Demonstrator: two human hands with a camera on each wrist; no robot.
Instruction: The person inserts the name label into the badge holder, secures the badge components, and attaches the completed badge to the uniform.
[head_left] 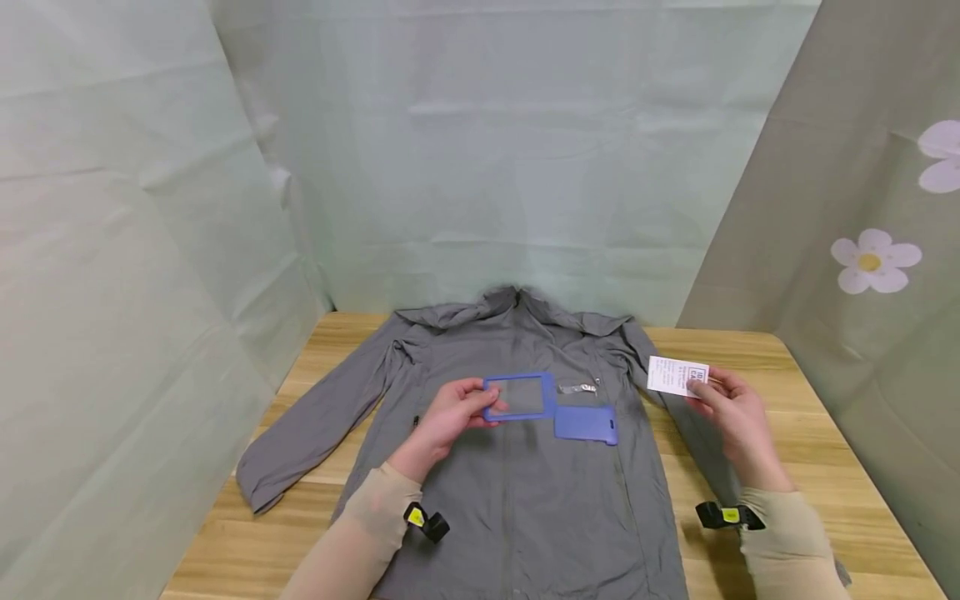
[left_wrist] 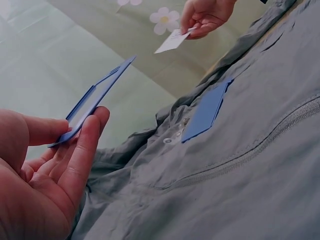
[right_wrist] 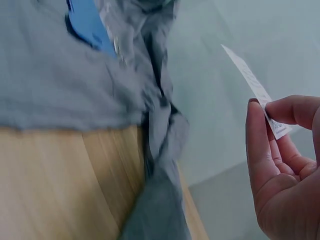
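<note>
My left hand (head_left: 450, 414) pinches the left edge of a blue badge holder frame (head_left: 549, 397) with a see-through middle, held above a grey jacket (head_left: 465, 500). Between thumb and fingers of my right hand (head_left: 738, 414) is a white printed card (head_left: 670, 375), raised over the jacket's right sleeve. A solid blue badge holder cover (head_left: 585, 423) lies flat on the jacket's chest, just right of the frame. Behind that cover rests a small clear strap clip with a metal snap (head_left: 579, 388). The left wrist view shows the frame (left_wrist: 100, 92) tilted and nearly edge-on.
Under the spread jacket is a wooden table (head_left: 795, 425), its left sleeve (head_left: 315, 425) stretched toward the table's left edge. Pale cloth walls (head_left: 525, 167) stand behind and at the left; a flower-printed cloth (head_left: 832, 192) hangs at the right.
</note>
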